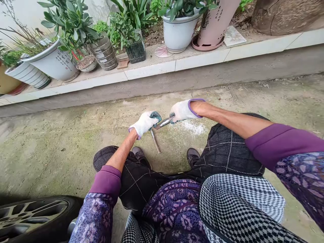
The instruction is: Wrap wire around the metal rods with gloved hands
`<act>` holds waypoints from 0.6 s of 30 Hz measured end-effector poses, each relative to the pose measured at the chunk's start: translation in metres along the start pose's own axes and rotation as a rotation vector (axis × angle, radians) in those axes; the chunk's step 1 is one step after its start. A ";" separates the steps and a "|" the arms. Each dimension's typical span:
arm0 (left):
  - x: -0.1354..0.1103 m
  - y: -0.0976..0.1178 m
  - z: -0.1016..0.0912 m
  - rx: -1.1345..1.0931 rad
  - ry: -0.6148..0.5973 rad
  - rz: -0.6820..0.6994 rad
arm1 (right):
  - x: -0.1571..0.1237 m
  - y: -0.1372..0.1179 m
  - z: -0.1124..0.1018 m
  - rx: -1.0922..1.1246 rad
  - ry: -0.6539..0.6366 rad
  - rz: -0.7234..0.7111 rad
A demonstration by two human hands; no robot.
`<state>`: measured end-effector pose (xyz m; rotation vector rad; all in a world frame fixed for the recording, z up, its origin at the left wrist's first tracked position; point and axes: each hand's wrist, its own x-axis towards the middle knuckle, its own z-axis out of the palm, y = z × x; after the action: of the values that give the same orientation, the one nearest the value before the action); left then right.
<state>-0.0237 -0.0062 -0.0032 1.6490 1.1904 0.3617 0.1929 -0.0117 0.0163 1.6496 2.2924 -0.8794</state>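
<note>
Both my hands wear white gloves with dark green palms. My left hand (145,123) is closed round something at the top of a thin metal rod (155,141) that slants down to the concrete ground. My right hand (182,110) is closed on a shiny metal tool (163,122) whose tip points at my left hand. The two hands almost meet above the ground between my knees. What my left fingers grip beyond the rod is hidden. A patch of white powder or chips (194,127) lies on the ground just under my right hand.
I sit low with my shoes (192,156) on mossy concrete. A raised tiled ledge (152,69) ahead carries several potted plants, among them a white pot (179,33) and a pink pot (215,23). A car tyre (35,216) is at my lower left.
</note>
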 end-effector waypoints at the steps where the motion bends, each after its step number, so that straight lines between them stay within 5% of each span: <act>1: 0.000 -0.001 0.002 0.003 0.000 -0.013 | 0.004 -0.001 0.000 -0.061 0.035 0.012; 6: -0.002 0.003 0.003 -0.143 0.073 -0.061 | 0.008 -0.015 -0.015 -0.226 0.185 0.051; 11: -0.007 0.006 -0.006 -0.329 0.172 0.029 | 0.008 -0.029 -0.032 -0.194 0.302 0.052; 18: -0.009 0.000 -0.017 -0.439 0.195 0.094 | 0.006 -0.034 -0.039 0.463 0.292 0.015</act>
<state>-0.0404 -0.0042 0.0074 1.3083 1.0823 0.7994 0.1668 0.0078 0.0573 2.0995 2.3798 -1.3236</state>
